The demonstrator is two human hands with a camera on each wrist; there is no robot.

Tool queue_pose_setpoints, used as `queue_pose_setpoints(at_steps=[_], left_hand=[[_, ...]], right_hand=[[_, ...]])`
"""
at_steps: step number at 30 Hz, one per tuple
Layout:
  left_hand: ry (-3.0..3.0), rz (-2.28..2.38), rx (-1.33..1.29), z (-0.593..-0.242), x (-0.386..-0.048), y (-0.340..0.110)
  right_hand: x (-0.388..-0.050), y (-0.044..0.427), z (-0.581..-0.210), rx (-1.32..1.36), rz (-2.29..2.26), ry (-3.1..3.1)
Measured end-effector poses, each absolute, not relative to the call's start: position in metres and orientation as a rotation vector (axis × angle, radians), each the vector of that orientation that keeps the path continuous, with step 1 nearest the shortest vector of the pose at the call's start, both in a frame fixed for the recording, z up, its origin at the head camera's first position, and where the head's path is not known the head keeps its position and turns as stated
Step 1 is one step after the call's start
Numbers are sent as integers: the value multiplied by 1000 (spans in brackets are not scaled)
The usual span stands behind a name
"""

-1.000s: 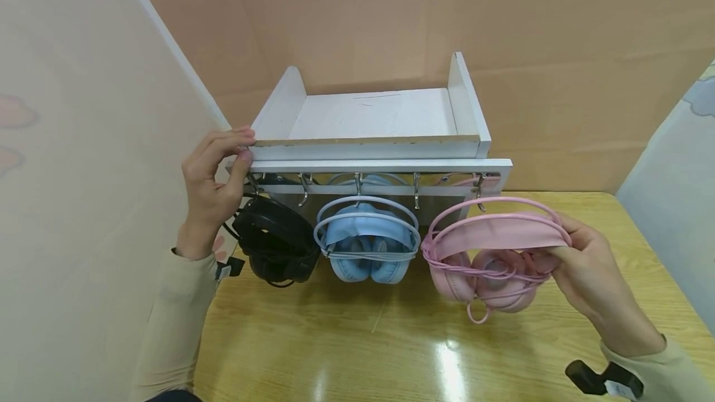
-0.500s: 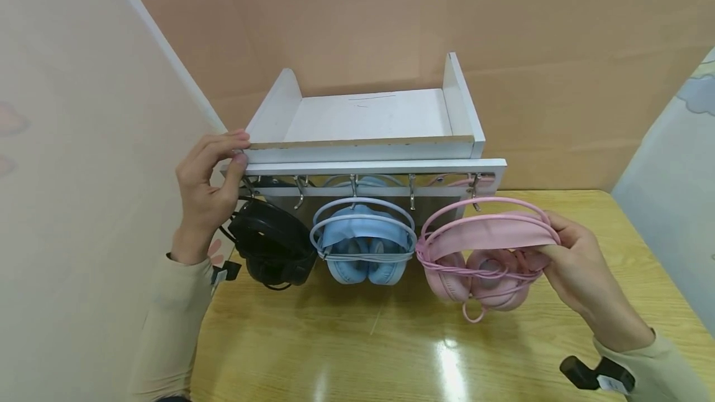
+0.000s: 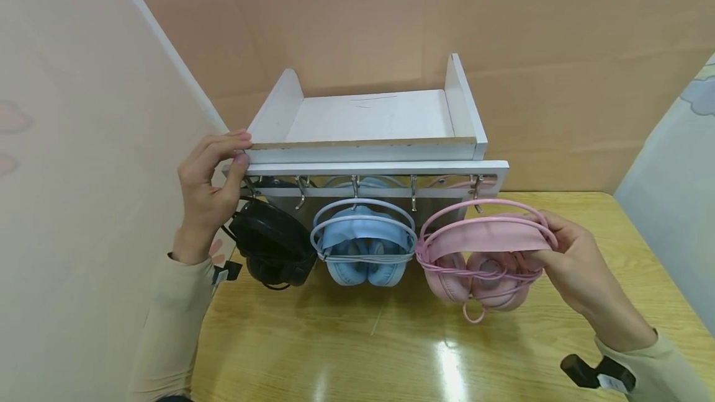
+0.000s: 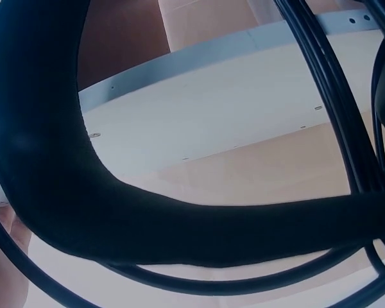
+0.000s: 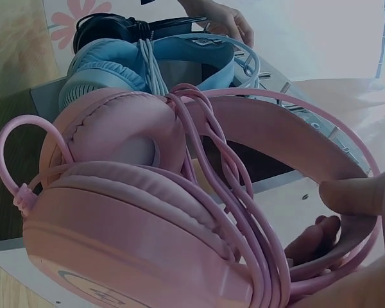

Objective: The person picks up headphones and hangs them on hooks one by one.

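Pink headphones point(image 3: 486, 234) with a bundled cable are held in my right hand point(image 3: 586, 278), thumb and fingers on the right side of the headband. A hook tip shows under their outer band; I cannot tell whether it bears weight. My left hand point(image 3: 209, 185) grips the left front corner of the white rack point(image 3: 363, 152), fingers on top and thumb in front. Just below it, black headphones point(image 3: 274, 241) hang tilted at the left end. Blue headphones point(image 3: 365, 241) hang at the middle hook. The black headband point(image 4: 212, 234) covers much of the left wrist view.
Metal hooks point(image 3: 414, 192) line the rack's front rail. The rack's top tray point(image 3: 374, 113) has raised sides. Behind it stands brown board point(image 3: 363, 17), with pale panels point(image 3: 84, 141) to left and right. A glossy wooden table point(image 3: 346, 340) lies below.
My right hand and the right side of the pink headband have shifted slightly left. The left hand keeps its place on the rack; the whole head view has drifted a little.
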State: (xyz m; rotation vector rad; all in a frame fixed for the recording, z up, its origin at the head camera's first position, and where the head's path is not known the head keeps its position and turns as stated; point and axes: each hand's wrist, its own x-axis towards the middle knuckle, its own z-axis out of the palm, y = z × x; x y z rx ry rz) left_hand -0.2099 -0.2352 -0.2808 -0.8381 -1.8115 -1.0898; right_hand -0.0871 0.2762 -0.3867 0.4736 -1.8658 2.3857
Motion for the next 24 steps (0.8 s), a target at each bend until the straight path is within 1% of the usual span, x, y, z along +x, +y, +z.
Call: queue_pose_setpoints(at_steps=[14,24], left_hand=[[-1818,-1094,-830,-278,-207,-235],[-1850,-1046,-821,-280,-204,-238]], right_hand=[[-82,277,-387,512,2255,-2023],[-77,279,-382,590,2212,-2127]])
